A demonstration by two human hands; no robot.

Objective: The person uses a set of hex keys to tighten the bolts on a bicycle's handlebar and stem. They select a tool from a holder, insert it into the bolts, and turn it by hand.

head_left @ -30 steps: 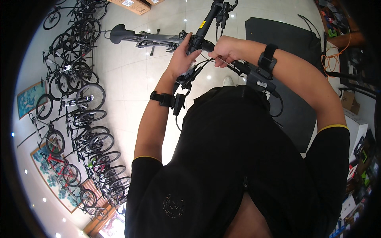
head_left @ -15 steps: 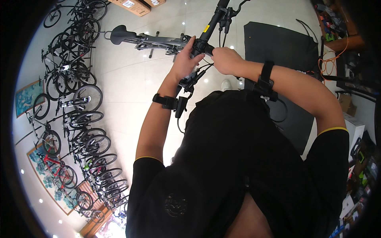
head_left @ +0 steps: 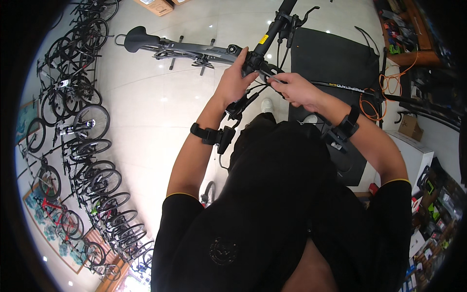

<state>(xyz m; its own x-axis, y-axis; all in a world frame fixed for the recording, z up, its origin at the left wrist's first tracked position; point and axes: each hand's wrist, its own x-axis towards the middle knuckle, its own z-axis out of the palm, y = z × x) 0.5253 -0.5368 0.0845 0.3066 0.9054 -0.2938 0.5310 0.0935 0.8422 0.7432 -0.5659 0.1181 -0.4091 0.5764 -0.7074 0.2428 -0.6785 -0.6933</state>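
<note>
A grey bicycle (head_left: 194,51) with a black saddle stands ahead of me, its front end toward my hands. My left hand (head_left: 232,83) is closed round the black handlebar (head_left: 269,39) beside the stem, with the thumb and index finger on either side of it. My right hand (head_left: 297,90) is pinched just right of the stem; a thin grey rod (head_left: 270,76) runs from its fingertips toward the stem. The kind of rod cannot be made out. Brake levers and cables (head_left: 242,104) hang around the bar below my left hand.
A dark mat (head_left: 331,53) lies on the tiled floor at the right, crossed by a black stand arm (head_left: 335,86). Orange cord (head_left: 372,109) coils beside it. Rows of bicycles (head_left: 92,124) line the left side. Shelves of goods (head_left: 440,209) and a white box (head_left: 411,153) stand at the right.
My right hand has shifted slightly right and down, its fingers now pinched with the thin rod showing. My left hand stays on the handlebar. The whole view has shifted a little.
</note>
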